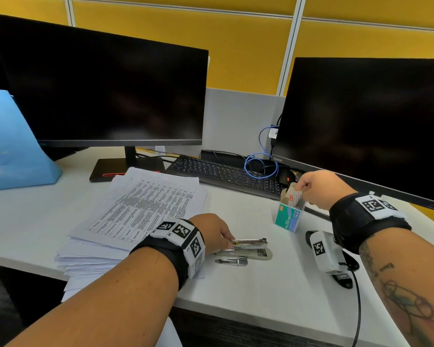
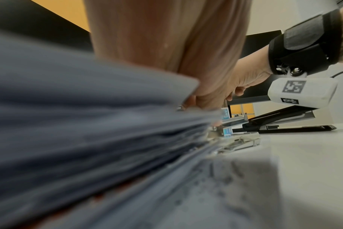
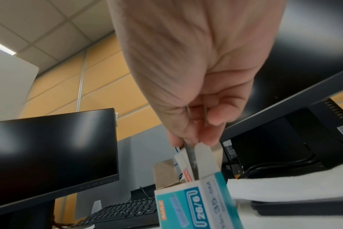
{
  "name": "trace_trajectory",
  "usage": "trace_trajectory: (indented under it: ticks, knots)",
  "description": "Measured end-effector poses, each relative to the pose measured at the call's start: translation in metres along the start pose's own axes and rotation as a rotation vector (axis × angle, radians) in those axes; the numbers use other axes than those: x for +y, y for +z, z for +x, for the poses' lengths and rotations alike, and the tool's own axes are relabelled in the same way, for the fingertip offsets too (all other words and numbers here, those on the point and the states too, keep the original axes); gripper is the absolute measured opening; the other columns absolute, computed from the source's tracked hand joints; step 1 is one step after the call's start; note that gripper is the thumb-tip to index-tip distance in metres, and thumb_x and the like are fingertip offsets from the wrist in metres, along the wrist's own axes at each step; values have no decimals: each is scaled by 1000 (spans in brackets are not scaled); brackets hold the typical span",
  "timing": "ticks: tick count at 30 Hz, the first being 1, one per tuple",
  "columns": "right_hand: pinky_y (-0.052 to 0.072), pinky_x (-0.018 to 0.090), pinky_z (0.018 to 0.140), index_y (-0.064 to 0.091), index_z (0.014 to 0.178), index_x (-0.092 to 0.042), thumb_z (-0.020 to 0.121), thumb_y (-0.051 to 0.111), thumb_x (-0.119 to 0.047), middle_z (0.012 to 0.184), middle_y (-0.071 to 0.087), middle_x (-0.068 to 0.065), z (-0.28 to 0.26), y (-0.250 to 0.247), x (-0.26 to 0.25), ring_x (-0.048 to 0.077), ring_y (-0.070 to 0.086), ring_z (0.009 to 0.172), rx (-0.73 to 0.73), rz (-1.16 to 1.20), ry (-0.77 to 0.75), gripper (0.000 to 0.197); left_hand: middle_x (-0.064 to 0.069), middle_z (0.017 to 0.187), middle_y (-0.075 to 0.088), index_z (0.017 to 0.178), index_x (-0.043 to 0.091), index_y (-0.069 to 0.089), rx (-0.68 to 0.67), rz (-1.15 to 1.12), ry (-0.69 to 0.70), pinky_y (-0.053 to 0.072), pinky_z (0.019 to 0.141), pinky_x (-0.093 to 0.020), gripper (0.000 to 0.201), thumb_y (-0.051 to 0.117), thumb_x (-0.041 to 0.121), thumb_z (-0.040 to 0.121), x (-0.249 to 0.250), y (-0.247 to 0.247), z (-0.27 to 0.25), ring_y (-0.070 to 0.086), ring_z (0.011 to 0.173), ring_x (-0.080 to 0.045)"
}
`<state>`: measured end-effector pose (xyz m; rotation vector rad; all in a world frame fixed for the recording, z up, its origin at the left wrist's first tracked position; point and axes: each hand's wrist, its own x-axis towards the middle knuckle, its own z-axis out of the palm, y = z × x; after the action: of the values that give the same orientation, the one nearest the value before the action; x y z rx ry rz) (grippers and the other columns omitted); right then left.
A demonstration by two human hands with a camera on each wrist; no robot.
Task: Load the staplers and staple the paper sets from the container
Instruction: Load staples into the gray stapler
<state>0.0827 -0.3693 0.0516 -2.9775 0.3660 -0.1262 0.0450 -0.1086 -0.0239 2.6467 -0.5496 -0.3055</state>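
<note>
Head view: the opened silver stapler lies on the white surface beside the paper stack, its rear pinched by the left grip. The right grip pinches a staple packet in the upright teal staple box.

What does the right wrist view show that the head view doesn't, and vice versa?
Only right wrist: grey strip of staples pinched in the right hand's fingertips, "26/6" printed on the box.
Only head: left hand holding the opened silver metal stapler beside the stack of printed paper sheets.
Both: right hand at the open teal cardboard staple box, black keyboard.
</note>
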Motion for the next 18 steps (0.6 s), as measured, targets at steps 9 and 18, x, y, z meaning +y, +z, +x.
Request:
trace_trajectory:
  ticks: [9,18]
  knots:
    - [56,39,86,66,101,-13,94,59,-11,110,61,12,4,-7,3,27,61,92,-51,150,116,10,5,109,70,115,28,72,1,6,5,50,85,-25,25,63,33,92,0,-1,0,63,101,-15]
    - [56,36,89,60,111,2,93,58,-3,110,64,19,-24,-11,-7,25,66,101,-123,666,236,19,4,106,72,112,30,73,-1,1,-2,52,85,-26,24,65,34,91,-1,0,2,63,94,-13]
